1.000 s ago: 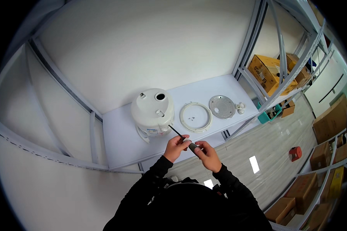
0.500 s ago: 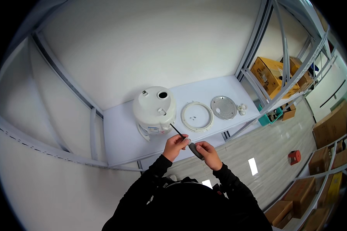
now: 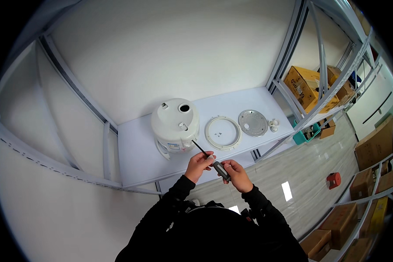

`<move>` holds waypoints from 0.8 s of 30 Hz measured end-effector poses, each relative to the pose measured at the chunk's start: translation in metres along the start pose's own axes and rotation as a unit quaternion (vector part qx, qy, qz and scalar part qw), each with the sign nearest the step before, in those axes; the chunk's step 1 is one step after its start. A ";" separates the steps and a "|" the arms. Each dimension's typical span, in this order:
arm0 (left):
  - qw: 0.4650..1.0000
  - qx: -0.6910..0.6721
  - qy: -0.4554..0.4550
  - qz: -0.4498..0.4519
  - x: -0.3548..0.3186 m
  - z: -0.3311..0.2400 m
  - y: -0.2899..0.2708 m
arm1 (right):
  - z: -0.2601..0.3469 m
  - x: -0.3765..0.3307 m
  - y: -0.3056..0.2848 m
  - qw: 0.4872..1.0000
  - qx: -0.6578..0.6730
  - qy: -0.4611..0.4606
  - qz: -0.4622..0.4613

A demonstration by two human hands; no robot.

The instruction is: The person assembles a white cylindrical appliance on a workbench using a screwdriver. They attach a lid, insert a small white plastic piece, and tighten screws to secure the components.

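A screwdriver with a grey handle and a dark shaft slants up and left. Its tip meets the lower right side of a white rounded appliance body, which has a dark round hole on top and a small label on its front. My left hand pinches the screwdriver where the shaft enters the handle. Around the rear of the handle, the fingers of my right hand are closed. The screw or hole at the tip is too small to make out.
On the white table, a white ring encircles several tiny screws. Right of it lie a round metal plate and small white parts. Metal frame posts border the table. Cardboard boxes and a red stool are farther right.
The screwdriver handle has turned a little, and my right hand's fingers have shifted around it. My left hand and the appliance body stay nearly in place.
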State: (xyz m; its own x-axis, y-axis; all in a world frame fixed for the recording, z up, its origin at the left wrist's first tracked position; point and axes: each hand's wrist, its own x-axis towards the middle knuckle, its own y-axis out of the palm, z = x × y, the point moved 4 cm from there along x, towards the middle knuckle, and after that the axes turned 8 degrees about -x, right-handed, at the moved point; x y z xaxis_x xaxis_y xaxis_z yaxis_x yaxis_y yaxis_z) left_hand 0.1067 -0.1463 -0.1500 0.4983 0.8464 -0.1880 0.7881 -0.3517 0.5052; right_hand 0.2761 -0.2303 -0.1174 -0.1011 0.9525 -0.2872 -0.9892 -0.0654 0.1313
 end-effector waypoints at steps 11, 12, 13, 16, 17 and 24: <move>0.999 0.035 -0.032 -0.012 -0.007 0.009 0.004 | -0.006 -0.012 -0.001 0.980 -0.183 -0.075 -0.027; 0.999 0.039 -0.025 -0.007 -0.010 0.009 0.006 | -0.005 -0.014 -0.002 0.977 -0.196 -0.079 -0.022; 0.999 0.044 -0.018 -0.002 -0.012 0.009 0.008 | -0.004 -0.017 -0.004 0.974 -0.209 -0.083 -0.017; 0.998 0.057 0.012 0.021 -0.020 0.013 0.012 | -0.002 -0.024 -0.007 0.956 -0.279 -0.092 0.016; 0.997 0.062 0.023 0.032 -0.022 0.014 0.015 | -0.001 -0.026 -0.008 0.946 -0.308 -0.095 0.028; 0.989 0.086 0.115 0.030 -0.046 0.015 0.022 | -0.022 -0.025 -0.013 0.985 -0.122 -0.117 0.027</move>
State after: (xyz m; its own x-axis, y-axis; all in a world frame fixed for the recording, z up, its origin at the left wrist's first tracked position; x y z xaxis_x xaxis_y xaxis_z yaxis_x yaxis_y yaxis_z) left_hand 0.1066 -0.1987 -0.1427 0.4660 0.8837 0.0439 0.8193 -0.4497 0.3556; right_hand 0.2886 -0.2599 -0.1331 -0.1558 0.9862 -0.0559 -0.9818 -0.1608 -0.1006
